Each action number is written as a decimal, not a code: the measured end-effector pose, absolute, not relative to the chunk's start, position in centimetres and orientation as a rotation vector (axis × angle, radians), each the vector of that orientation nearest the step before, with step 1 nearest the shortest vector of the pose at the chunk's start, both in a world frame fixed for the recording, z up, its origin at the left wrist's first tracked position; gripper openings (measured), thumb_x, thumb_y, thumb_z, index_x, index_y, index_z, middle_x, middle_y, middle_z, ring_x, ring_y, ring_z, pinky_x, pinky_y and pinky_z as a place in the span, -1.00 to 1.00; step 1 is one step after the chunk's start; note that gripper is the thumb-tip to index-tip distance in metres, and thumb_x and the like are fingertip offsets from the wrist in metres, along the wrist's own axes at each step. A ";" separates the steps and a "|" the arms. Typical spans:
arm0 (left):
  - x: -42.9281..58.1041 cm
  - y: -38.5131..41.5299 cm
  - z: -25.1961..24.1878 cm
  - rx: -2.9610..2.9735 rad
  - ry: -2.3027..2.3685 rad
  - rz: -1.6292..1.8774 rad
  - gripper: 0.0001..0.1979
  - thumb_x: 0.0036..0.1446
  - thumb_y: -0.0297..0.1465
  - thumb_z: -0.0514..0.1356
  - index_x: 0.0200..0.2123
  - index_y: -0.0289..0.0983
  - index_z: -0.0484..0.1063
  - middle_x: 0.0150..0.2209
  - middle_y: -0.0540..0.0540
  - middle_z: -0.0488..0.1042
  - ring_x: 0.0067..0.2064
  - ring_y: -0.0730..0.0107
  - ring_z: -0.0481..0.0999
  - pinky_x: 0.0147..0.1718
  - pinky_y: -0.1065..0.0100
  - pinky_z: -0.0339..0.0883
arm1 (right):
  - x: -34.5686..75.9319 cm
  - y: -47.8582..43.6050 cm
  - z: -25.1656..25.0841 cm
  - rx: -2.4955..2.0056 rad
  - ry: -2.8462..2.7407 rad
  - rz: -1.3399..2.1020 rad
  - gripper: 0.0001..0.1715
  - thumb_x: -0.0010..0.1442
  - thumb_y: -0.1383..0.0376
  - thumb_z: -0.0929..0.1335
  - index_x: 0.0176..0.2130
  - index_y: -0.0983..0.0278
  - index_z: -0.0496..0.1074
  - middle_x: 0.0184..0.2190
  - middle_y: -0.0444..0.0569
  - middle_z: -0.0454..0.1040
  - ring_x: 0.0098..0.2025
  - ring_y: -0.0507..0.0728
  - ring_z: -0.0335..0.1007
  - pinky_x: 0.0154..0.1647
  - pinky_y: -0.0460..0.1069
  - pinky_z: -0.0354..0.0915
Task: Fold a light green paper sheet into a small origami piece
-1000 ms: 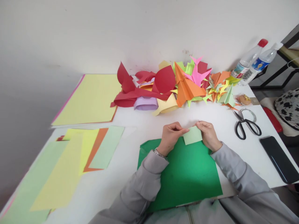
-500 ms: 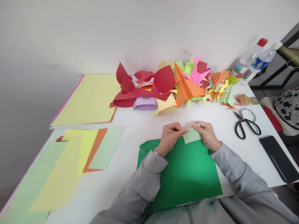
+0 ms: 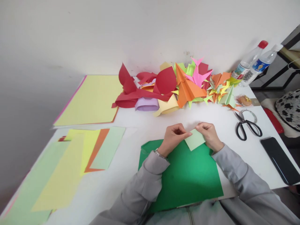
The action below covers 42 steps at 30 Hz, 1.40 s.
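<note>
- One small piece of pale green paper (image 3: 195, 140) is held between a left hand (image 3: 174, 139) and a right hand (image 3: 209, 136), above the far edge of a large green sheet (image 3: 187, 175); from where I stand, I cannot tell whether the two papers touch.
- The left hand pinches the small piece's left side between thumb and forefinger, other fingers curled in. A metal band (image 3: 160, 154) circles that wrist.
- The right hand grips the far right side of the same piece, thumb along the edge, fingertips partly hidden.
- Grey sleeves (image 3: 150, 176) cover both forearms.
- Under everything is a white tabletop (image 3: 137, 125).
- To the person's right lie black-handled scissors (image 3: 243, 120), just beside a clear ring-shaped roll (image 3: 255, 116), with a black phone (image 3: 280, 161) nearer the person.
- Along the wall (image 3: 145, 34) sits a colourful paper heap: red cut-outs (image 3: 166, 79), a lilac ring (image 3: 147, 102), a folded orange plane (image 3: 186, 89) and a pink folded shape (image 3: 198, 75).
- At the heap's right end stand a red-capped bottle (image 3: 241, 69) and a white-capped bottle (image 3: 259, 66), near a wrapped snack (image 3: 245, 100).
- To the left, a big pale yellow sheet (image 3: 87, 100) lies beyond overlapping strips, including an orange strip (image 3: 97, 148).
</note>
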State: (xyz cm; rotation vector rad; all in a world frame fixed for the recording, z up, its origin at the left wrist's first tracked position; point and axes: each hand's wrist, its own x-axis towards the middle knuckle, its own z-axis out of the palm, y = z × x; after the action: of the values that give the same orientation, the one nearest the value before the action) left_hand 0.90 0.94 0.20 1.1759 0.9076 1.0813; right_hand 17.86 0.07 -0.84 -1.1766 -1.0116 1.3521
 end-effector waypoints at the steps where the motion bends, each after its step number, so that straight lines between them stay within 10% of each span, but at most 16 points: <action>1: 0.9 0.9 0.1 1.221 0.889 1.055 -0.72 -0.19 -0.34 0.41 -0.63 -0.31 0.37 -0.59 0.06 0.29 -0.54 0.55 0.22 -0.53 0.42 0.08 | 17.9 0.0 -0.7 -1.180 -1.071 1.354 -0.68 -0.07 0.14 0.50 -0.62 0.29 0.44 -0.65 -0.18 0.36 -0.59 -0.02 0.15 -0.56 -0.08 0.08; 42: 0.4 1.4 0.3 1.030 0.998 1.147 -0.77 -0.10 -0.28 0.33 -0.59 -0.31 0.43 -0.54 0.03 0.35 -0.50 0.52 0.23 -0.53 0.45 0.10 | 18.0 0.1 -0.3 -1.146 -1.251 1.399 -0.69 -0.02 0.12 0.47 -0.55 0.27 0.41 -0.63 -0.18 0.34 -0.56 0.00 0.18 -0.50 -0.07 0.13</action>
State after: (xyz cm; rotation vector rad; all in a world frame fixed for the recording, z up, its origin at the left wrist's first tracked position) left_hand 0.45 1.42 0.28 1.0303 0.9981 1.1473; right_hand 18.03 0.14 -0.33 -1.1457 -1.2507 1.3990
